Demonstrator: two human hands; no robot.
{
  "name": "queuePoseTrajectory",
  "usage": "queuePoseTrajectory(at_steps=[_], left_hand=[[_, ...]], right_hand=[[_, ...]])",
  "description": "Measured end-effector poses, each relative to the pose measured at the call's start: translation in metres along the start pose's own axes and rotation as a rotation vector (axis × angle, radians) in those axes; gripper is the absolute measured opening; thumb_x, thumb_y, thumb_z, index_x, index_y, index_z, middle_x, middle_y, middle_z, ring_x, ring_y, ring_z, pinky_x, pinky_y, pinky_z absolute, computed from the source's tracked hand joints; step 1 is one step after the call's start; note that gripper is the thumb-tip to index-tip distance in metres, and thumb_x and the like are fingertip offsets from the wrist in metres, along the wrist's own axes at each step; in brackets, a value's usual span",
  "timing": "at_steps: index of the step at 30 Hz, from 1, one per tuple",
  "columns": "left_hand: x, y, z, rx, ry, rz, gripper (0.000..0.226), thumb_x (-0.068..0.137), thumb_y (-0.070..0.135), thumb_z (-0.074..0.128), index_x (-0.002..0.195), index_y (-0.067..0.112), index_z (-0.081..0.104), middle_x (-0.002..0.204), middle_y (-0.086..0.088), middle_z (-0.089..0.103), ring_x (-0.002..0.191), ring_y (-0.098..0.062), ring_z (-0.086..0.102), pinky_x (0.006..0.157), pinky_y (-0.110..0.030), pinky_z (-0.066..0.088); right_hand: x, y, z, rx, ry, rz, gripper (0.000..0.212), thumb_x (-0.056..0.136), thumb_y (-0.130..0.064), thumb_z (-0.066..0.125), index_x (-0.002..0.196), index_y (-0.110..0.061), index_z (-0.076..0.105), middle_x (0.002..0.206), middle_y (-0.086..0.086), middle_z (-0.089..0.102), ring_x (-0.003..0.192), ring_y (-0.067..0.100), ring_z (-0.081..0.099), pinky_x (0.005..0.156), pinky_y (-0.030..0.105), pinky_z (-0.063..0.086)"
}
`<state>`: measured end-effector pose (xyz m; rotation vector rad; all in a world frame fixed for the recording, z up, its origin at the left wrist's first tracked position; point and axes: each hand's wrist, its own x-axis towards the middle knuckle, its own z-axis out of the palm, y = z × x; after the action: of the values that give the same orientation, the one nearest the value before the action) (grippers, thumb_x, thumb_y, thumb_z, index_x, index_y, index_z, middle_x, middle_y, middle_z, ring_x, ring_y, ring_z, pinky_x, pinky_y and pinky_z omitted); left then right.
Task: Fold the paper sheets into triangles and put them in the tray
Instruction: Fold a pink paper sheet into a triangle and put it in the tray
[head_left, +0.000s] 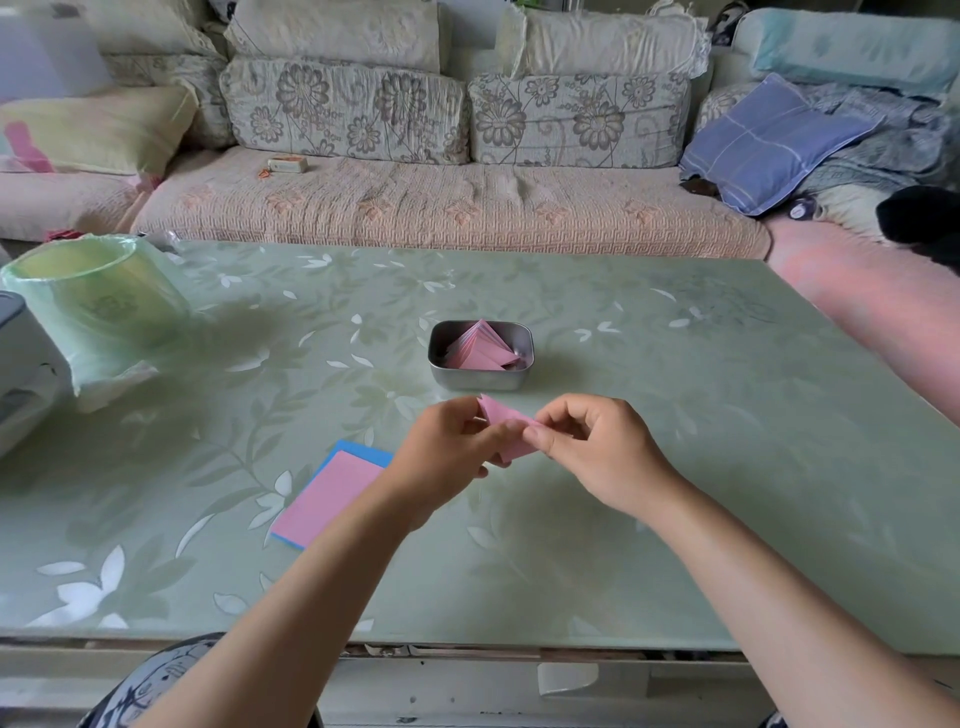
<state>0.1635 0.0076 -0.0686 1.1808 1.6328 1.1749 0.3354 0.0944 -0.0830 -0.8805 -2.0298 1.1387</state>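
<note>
Nearest to us, a small stack of sheets (332, 493) lies flat on the table (701, 467), pink on top with a blue one showing under it, just left of our left forearm. Above the table, between the stack and the tray, we hold the pink sheet (501, 415) that is in work. Our left hand (447, 441) pinches its left part with curled fingers, and our right hand (592, 447) pinches its right end between thumb and forefinger. The paper looks partly folded.

We judge it very light and thin. It is limp until creased, easy to crumple or skew, and it slides readily between dry fingers. The best hold is probably at the corners and along the fold line, pressing the crease flat without squeezing the middle.

Just beyond our hands stands the metal tray (480, 382), with several folded pink triangles (480, 348) leaning inside it. Farther left is a bin (98, 301) lined with a green bag, and behind the table is the sofa (441, 208).
</note>
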Motion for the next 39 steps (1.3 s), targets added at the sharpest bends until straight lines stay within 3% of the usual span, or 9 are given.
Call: queuePoseTrajectory(at_steps=[6,12,17,20,25,29,33,37,39], left_hand=[[0.002,-0.002,0.002,-0.022,0.026,-0.008,0.012,0.091,0.028,0.069,0.093,0.016,0.073,0.081,0.0,0.076,0.076,-0.013,0.073,0.065,-0.022,0.054],[0.0,-0.002,0.001,-0.055,-0.006,-0.027,0.012,0.091,0.025,0.069,0.094,0.014,0.073,0.078,-0.001,0.076,0.075,-0.012,0.074,0.066,-0.022,0.053],[0.0,-0.001,0.002,0.006,-0.016,0.03,0.006,0.092,0.02,0.067,0.095,0.021,0.071,0.078,0.005,0.076,0.073,-0.009,0.073,0.062,-0.016,0.051],[0.002,-0.001,-0.003,0.075,0.019,0.129,0.023,0.089,0.017,0.069,0.109,0.028,0.064,0.079,0.006,0.075,0.071,-0.007,0.07,0.062,-0.013,0.049],[0.002,-0.001,-0.022,0.213,-0.028,0.29,0.028,0.082,0.018,0.079,0.094,0.041,0.072,0.077,0.015,0.073,0.066,-0.001,0.065,0.064,-0.01,0.048],[0.001,-0.001,-0.026,0.186,-0.077,0.22,0.028,0.077,0.022,0.083,0.086,0.047,0.076,0.079,0.011,0.076,0.073,-0.013,0.071,0.072,-0.029,0.057],[0.0,-0.001,-0.022,0.213,-0.048,0.197,0.016,0.077,0.029,0.084,0.086,0.041,0.078,0.071,0.017,0.074,0.064,0.004,0.065,0.06,-0.01,0.047],[0.001,-0.003,-0.015,0.291,-0.001,0.126,0.01,0.076,0.029,0.084,0.083,0.034,0.079,0.068,0.024,0.071,0.058,0.01,0.062,0.052,-0.006,0.042],[0.002,-0.004,-0.01,0.364,0.015,0.092,0.007,0.076,0.03,0.083,0.081,0.033,0.079,0.064,0.027,0.068,0.056,0.01,0.06,0.049,-0.006,0.04]], right_hand=[[0.002,-0.002,0.001,0.095,0.02,0.068,0.014,0.084,-0.024,0.079,0.087,-0.033,0.068,0.074,-0.004,0.071,0.067,0.011,0.062,0.069,0.035,0.052],[0.0,-0.006,0.0,0.139,0.018,0.154,0.005,0.086,-0.023,0.078,0.082,-0.027,0.076,0.077,0.005,0.074,0.063,0.008,0.061,0.062,0.018,0.049],[0.001,-0.009,-0.004,0.158,-0.011,0.233,0.007,0.086,-0.018,0.077,0.079,-0.019,0.076,0.071,-0.004,0.073,0.061,0.008,0.06,0.061,0.016,0.048],[0.001,-0.011,-0.008,0.164,-0.039,0.271,0.004,0.086,-0.019,0.077,0.083,-0.016,0.077,0.073,-0.004,0.074,0.06,0.008,0.06,0.062,0.018,0.049],[0.001,-0.015,-0.02,0.187,-0.166,0.368,0.004,0.087,-0.018,0.076,0.084,-0.016,0.077,0.072,-0.003,0.07,0.06,0.01,0.059,0.067,0.025,0.05],[-0.001,-0.013,-0.026,0.179,-0.265,0.407,0.005,0.088,-0.017,0.075,0.083,-0.015,0.075,0.068,-0.003,0.067,0.058,0.011,0.058,0.063,0.023,0.049],[0.0,-0.01,-0.025,0.123,-0.242,0.41,0.005,0.087,-0.018,0.075,0.084,-0.014,0.075,0.071,-0.003,0.068,0.059,0.01,0.056,0.061,0.02,0.046],[0.001,-0.004,-0.019,0.026,-0.215,0.391,0.007,0.086,-0.018,0.076,0.079,-0.016,0.075,0.071,-0.005,0.07,0.061,0.009,0.055,0.058,0.015,0.044],[0.002,0.001,-0.013,-0.08,-0.194,0.379,0.009,0.084,-0.02,0.077,0.076,-0.018,0.075,0.069,-0.009,0.07,0.064,0.008,0.055,0.062,0.019,0.045]])
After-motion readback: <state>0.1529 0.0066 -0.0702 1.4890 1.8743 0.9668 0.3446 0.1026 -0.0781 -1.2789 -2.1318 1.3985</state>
